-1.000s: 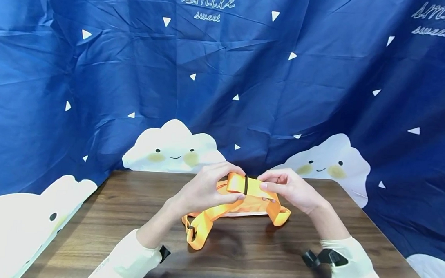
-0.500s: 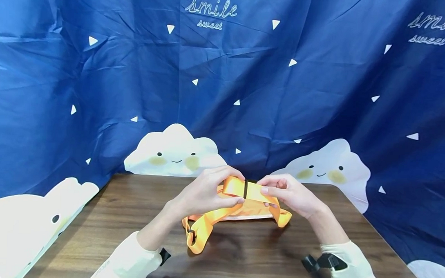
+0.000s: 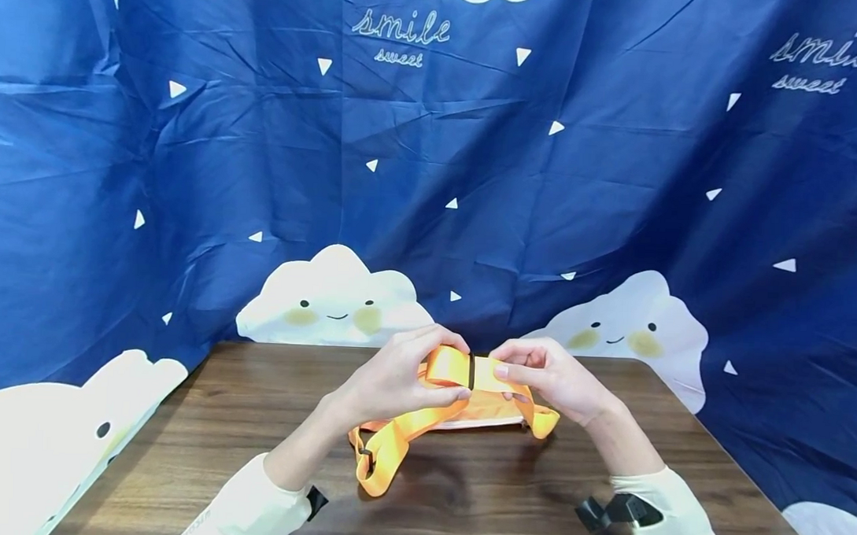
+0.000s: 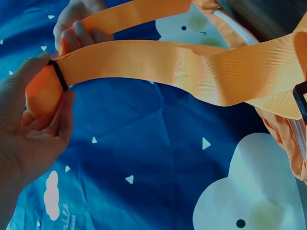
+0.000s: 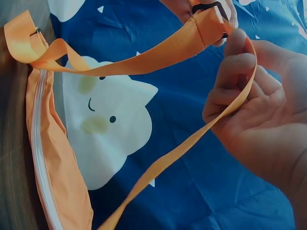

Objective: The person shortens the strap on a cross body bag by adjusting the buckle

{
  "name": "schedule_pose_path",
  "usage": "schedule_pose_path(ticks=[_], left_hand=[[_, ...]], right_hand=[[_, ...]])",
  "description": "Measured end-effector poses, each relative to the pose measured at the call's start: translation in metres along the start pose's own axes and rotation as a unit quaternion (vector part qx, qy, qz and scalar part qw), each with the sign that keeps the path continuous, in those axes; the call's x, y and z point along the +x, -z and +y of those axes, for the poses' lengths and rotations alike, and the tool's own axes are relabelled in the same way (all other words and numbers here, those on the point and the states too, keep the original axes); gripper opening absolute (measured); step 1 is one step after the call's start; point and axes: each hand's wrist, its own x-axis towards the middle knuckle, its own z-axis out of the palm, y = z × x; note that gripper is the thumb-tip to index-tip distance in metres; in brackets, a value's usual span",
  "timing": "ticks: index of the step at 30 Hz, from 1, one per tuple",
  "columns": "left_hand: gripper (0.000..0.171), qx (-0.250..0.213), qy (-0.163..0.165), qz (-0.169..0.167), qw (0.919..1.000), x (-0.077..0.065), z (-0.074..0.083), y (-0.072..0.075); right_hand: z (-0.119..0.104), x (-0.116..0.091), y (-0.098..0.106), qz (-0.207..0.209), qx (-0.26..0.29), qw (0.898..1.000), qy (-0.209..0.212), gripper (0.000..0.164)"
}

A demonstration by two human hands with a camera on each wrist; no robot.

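An orange waist bag (image 3: 483, 411) with a pale zipper (image 5: 41, 158) lies on the table behind the hands. Its wide orange strap (image 4: 144, 60) is lifted and runs through a black slider buckle (image 3: 471, 371). My left hand (image 3: 403, 373) pinches the strap at this buckle, thumb below and fingers above, with a strap loop bulging inside the grip. Just right of the buckle, my right hand (image 3: 555, 378) pinches the strap between thumb and fingers; its other fingers curl behind the webbing. A second black buckle (image 4: 301, 98) sits on the strap's lower left loop.
The brown wooden table (image 3: 253, 419) extends around the bag. Behind it hangs a blue curtain (image 3: 403, 172) with clouds and white triangles. Black wrist straps, one at each cuff (image 3: 640, 495), sit over the pale sleeves.
The strap loop left of the buckle looks slightly larger, and the right thumb is a little nearer the buckle. Both hands keep their hold. The head view has tilted up slightly.
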Motion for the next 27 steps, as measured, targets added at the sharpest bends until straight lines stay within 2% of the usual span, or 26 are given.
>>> schedule_pose_path(ticks=[5, 13, 19, 23, 27], left_hand=[[0.046, -0.005, -0.007, 0.009, 0.9999, -0.001, 0.001, -0.001], [0.042, -0.013, -0.015, -0.001, 0.9998, 0.0, 0.002, -0.009], [0.048, -0.017, -0.02, 0.001, 0.9997, 0.002, 0.004, -0.011], [0.061, -0.036, -0.014, -0.002, 0.9993, 0.002, 0.002, -0.013], [0.079, -0.045, 0.008, -0.005, 0.999, 0.001, -0.002, -0.015]], right_hand=[[-0.001, 0.0, -0.004, -0.008, 0.026, 1.0, 0.001, 0.02], [-0.003, 0.003, -0.014, 0.005, -0.035, 0.999, -0.032, 0.019], [-0.01, 0.004, -0.019, 0.026, -0.065, 0.996, -0.051, 0.018], [-0.012, 0.003, -0.02, 0.022, -0.056, 0.997, -0.048, 0.018], [-0.012, 0.001, -0.018, 0.011, -0.018, 1.0, -0.02, 0.017]])
